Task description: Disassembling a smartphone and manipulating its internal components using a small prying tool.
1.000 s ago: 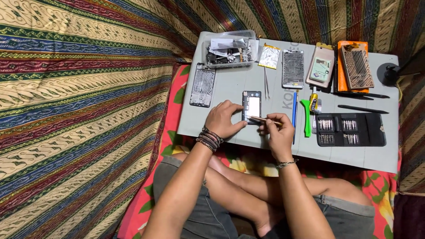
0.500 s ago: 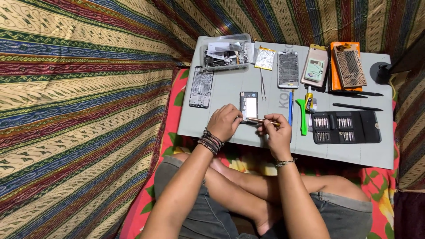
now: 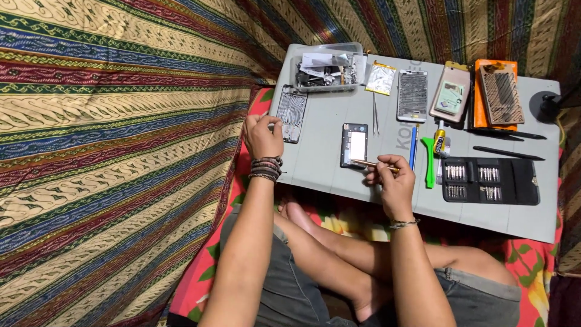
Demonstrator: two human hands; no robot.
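1. now, seated cross-legged; grey tabletop (image 3: 327,163) lies over the lap, striped cloth all round.
2. landmark: small dark phone body (image 3: 354,145) with a pale inner panel, lying flat near the tabletop's near edge.
3. right hand (image 3: 393,184) just right of the phone body, fingers pinched closed on a thin tan stick tool (image 3: 366,163); the tool's tip lies at the phone body's lower right corner, touching or nearly so, cannot tell which.
4. left hand (image 3: 263,136) well left of the phone body, at the tabletop's left edge, fingers curled onto the lower end of a long dark phone frame (image 3: 292,112); a firm grip or a mere touch, cannot tell.
5. beyond the phone body: clear plastic tray (image 3: 357,63) of small parts; tweezers (image 3: 375,115) just right of the phone body.
6. right of the phone body: blue tool (image 3: 413,151), green pry tool (image 3: 430,163), black screwdriver-bit case (image 3: 490,180) lying open.
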